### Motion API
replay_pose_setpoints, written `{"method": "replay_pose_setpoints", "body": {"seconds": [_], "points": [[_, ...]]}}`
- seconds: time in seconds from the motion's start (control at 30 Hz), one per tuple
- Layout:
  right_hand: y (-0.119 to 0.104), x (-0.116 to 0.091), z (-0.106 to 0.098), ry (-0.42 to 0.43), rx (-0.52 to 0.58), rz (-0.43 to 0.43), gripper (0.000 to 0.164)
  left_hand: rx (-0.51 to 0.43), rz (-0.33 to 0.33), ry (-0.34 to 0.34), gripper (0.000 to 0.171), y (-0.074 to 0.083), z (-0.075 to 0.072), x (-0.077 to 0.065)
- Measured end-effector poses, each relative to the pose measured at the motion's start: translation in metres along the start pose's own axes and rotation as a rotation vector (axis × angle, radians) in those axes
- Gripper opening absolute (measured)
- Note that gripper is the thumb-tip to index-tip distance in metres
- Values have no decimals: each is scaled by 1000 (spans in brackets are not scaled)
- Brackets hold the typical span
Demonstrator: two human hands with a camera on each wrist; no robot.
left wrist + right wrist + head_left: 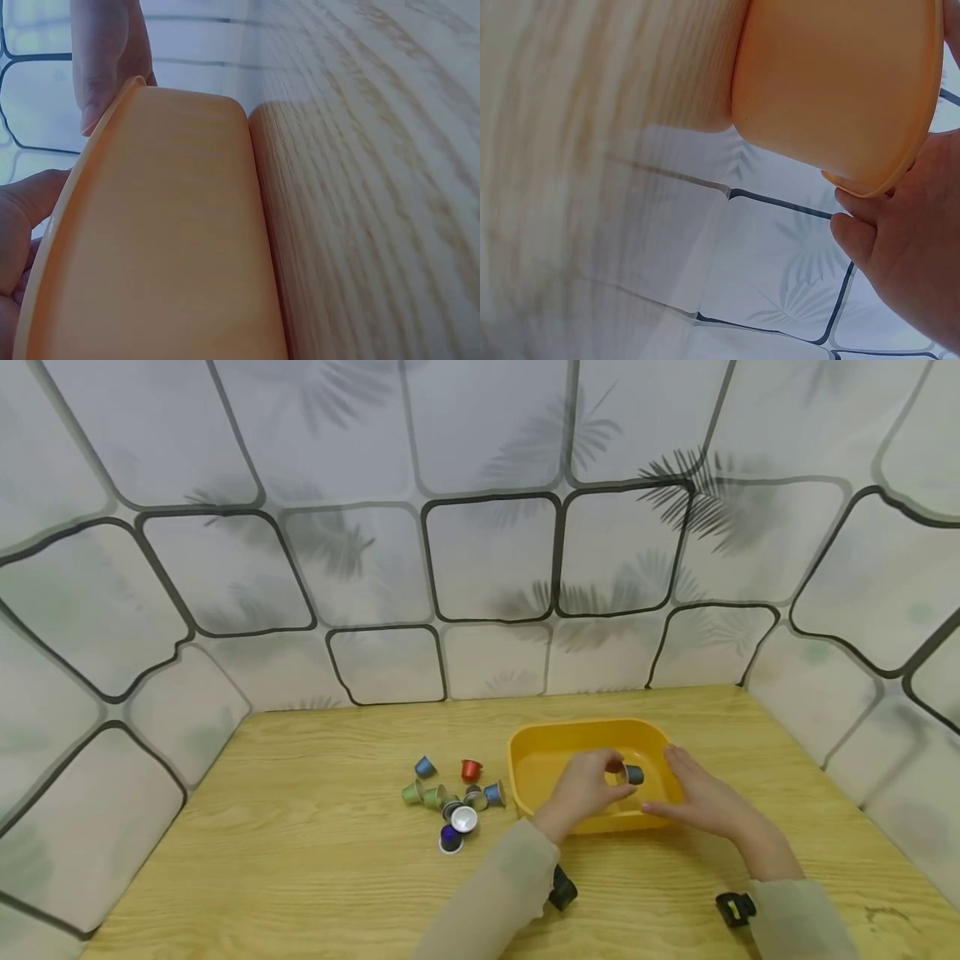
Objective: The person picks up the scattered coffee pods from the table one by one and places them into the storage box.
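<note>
My left hand (588, 789) reaches over a yellow plastic tray (551, 735) and pinches a dark blue-grey coffee capsule (634, 774) between thumb and fingertips. The capsule lies on its side in the grip, rim toward the hand. At the tray's right end, my right hand (708, 797) rests against the rim, fingers and thumb spread and fairly straight. In the right wrist view, fingertips of the right hand (907, 232) touch the rim's outer edge. The left wrist view shows the tray's outer wall (180, 225), which hides much of the left hand (22, 225).
Left of the tray, several coffee capsules lie in a loose group on the wooden table (300, 835): a red capsule (471, 770), a blue capsule (425, 767), a green capsule (412, 791), a purple-blue capsule (451, 837). A patterned wall (487, 560) stands behind and at both sides.
</note>
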State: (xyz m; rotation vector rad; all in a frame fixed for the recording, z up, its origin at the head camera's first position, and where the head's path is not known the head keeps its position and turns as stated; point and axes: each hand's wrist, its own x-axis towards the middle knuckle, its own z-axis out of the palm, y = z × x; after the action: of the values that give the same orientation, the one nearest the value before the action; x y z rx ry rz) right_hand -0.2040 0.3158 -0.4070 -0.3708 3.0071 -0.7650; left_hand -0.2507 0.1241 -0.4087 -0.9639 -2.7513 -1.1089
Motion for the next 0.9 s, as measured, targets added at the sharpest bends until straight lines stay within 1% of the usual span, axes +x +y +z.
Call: {"method": "replay_pose_setpoints", "body": {"seconds": [0.2,0.43,0.6,0.73,0.9], "points": [[0,-1,-1,2,1,0,101,48,-22,-14,34,6,5,7],[0,0,0,5,-13,-1,102,31,-59,-19,33,13,11,13],[1,1,-1,5,-19,3,102,53,-75,-29,31,16,13,16],[1,1,-1,5,-25,6,102,61,-106,-49,27,16,16,19],[0,1,-1,3,-28,8,103,88,-115,-55,18,13,21,21]]}}
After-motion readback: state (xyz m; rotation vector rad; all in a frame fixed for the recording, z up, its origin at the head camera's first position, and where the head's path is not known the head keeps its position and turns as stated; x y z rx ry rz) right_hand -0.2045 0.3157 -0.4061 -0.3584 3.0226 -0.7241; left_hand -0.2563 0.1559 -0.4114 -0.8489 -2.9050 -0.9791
